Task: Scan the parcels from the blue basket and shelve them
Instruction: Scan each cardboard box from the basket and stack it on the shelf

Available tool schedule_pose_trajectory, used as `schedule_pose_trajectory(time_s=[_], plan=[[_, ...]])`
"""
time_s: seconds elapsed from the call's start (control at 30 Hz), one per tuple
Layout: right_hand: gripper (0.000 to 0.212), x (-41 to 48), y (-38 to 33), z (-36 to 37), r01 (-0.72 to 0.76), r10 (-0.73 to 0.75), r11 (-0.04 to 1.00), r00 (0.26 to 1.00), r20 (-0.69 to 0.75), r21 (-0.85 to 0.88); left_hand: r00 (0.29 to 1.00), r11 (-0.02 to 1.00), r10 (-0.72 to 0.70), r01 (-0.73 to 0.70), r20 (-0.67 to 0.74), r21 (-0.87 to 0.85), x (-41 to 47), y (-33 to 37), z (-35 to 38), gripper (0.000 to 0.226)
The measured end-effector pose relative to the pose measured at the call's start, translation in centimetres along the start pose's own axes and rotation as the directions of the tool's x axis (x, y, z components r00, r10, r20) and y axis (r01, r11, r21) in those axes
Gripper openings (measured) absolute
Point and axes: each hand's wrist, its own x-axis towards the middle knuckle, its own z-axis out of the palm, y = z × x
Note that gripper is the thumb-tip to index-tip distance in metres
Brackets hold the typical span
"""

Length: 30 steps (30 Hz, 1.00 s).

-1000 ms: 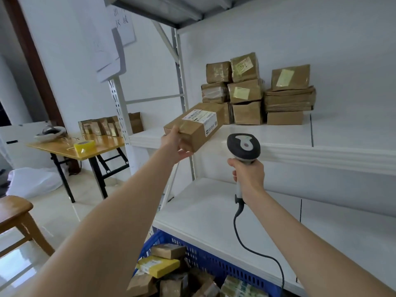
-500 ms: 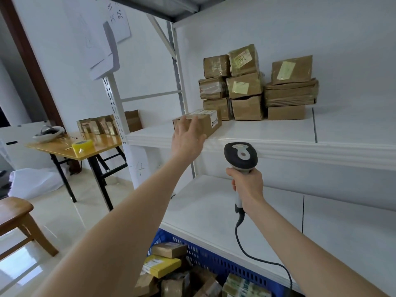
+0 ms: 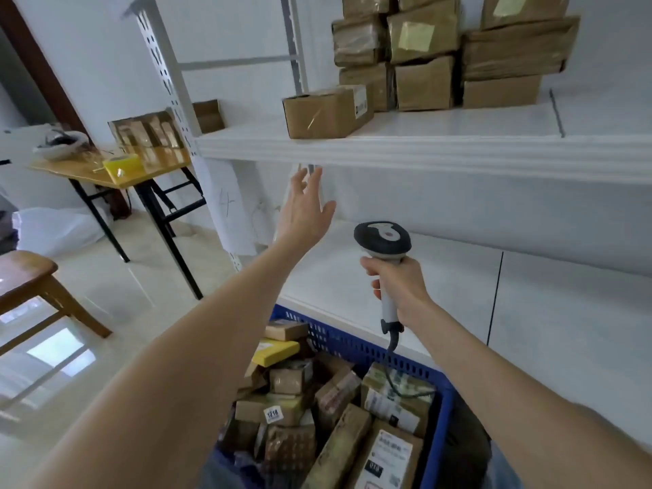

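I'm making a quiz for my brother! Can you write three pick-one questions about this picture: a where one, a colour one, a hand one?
1. Where is the lone parcel with the white end label? A in the basket; B on the upper shelf; C in the left hand.
2. What colour is the basket? A red; B blue; C green.
3. How is the left hand? A gripping a parcel; B open, empty; C gripping the scanner.
Answers: 1 B, it sits at the shelf's front edge. 2 B, blue slotted wall. 3 B, fingers spread; the right hand grips the scanner.
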Motion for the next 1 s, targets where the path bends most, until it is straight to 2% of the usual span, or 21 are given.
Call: schedule_pose_trajectory(time_s=[0.13,0.3,0.43,0.63,0.77,0.87,1.0], plan=[[0.025,0.5,5.4,0.9,-0.143,0.144,0.988,0.989,0.013,-0.049,0.973,0.991,-0.121,0.108,0.196,0.079,-5.8,-4.7,4.5,0.063],[0.025,0.8,10.7,1.3,-0.289,0.293,0.949,0.956,0.012,-0.124,0.858,0.949,-0.314,0.286,0.406,0.131,-12.8,-9.5,8.5,0.063],[0.024,1.0,14.1,1.0,-0.401,0.406,0.904,0.914,0.0,-0.145,0.693,0.908,-0.409,0.375,0.594,0.187,-17.6,-11.5,11.3,0.065],[0.029,0.9,19.4,-0.3,-0.518,0.519,0.839,0.854,-0.042,-0.165,0.471,0.915,-0.39,0.299,0.792,0.272,-23.8,-11.9,16.8,0.082],[0.027,0.7,22.2,-1.2,-0.567,0.562,0.809,0.823,-0.078,-0.156,0.329,0.9,-0.414,0.29,0.849,0.326,-27.4,-11.2,20.3,0.095],[0.025,0.5,24.0,-2.2,-0.591,0.584,0.797,0.807,-0.09,-0.129,0.286,0.888,-0.446,0.256,0.848,0.381,-29.2,-10.8,22.0,0.098],[0.024,0.2,25.2,-3.4,-0.604,0.596,0.791,0.797,-0.097,-0.101,0.331,0.871,-0.489,0.235,0.807,0.431,-29.8,-10.7,22.6,0.089]])
